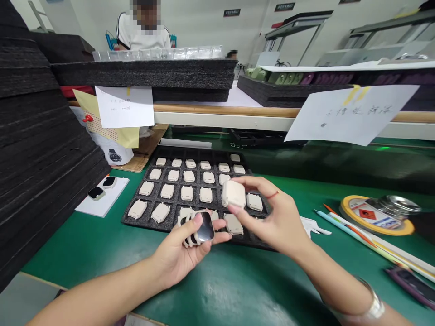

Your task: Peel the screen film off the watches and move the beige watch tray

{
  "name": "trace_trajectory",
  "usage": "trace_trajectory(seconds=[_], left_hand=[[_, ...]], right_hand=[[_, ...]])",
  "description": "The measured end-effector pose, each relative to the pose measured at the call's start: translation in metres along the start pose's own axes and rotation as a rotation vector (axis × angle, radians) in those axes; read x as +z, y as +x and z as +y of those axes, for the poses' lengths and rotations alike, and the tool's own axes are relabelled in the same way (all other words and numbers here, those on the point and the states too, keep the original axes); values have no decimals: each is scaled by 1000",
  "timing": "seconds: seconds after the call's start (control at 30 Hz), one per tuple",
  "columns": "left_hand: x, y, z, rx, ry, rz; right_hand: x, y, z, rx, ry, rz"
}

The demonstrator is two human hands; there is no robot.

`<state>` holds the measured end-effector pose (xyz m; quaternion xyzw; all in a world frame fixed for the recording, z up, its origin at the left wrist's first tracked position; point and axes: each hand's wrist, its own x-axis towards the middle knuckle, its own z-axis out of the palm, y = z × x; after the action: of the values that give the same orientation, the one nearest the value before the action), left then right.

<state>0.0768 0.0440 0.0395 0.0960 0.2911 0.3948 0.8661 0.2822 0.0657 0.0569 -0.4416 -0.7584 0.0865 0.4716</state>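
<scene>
Gripped in my left hand (185, 246) is a stack of cream watch cases (205, 227), the outermost showing a dark glass face. Just to the right, my right hand (277, 213) pinches a single cream watch case (234, 194) between thumb and fingers, its plain side towards me. Both hands are over the front part of a black foam tray (136, 221). Rows of cream watch cases (186, 193) lie in its square compartments. My hands and the held cases cover some front compartments.
Tall stacks of black foam trays (37, 136) stand at left. Two watch cases (97, 193) lie on a white pad (113, 199). Pens (346, 228), a yellow-rimmed tin (363, 215) and a purple tool (409, 283) are at right. A shelf (220, 118) crosses behind; a person (144, 31) sits beyond.
</scene>
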Motion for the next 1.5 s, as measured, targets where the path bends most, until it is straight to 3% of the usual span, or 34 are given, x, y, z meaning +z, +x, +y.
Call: trace_trajectory(seconds=[0.1, 0.3, 0.4, 0.5, 0.6, 0.7, 0.93, 1.03, 1.13, 1.2, 1.33, 1.5], left_hand=[[3, 2, 5, 22, -37, 158], [-1, 3, 5, 61, -30, -50], [-1, 1, 3, 16, -34, -165], [-2, 1, 1, -40, -15, -212], [-3, 1, -2, -55, 15, -213], [-4, 2, -3, -57, 3, -244], [-2, 2, -1, -51, -3, -327], [-1, 0, -1, -55, 33, -332], [-1, -3, -1, -79, 58, -325], [-1, -4, 0, -92, 61, -331], [-2, -5, 1, -99, 70, -353], [-4, -4, 1, -87, 95, -365]], right_hand=[[6, 2, 28, 112, -60, -65], [23, -7, 48, 99, -113, -335], [16, -6, 34, 75, -72, -274], [7, -5, 4, -94, 91, -141], [5, -8, -26, -243, 161, -259], [7, -13, -41, -226, 152, -310], [15, -16, -43, -213, 152, -178], [17, -13, -42, -125, 286, 37], [13, -9, -41, 63, 530, 292], [9, -8, -40, 164, 660, 373], [6, -9, -39, 135, 663, 373], [4, -13, -35, -52, 332, 249]])
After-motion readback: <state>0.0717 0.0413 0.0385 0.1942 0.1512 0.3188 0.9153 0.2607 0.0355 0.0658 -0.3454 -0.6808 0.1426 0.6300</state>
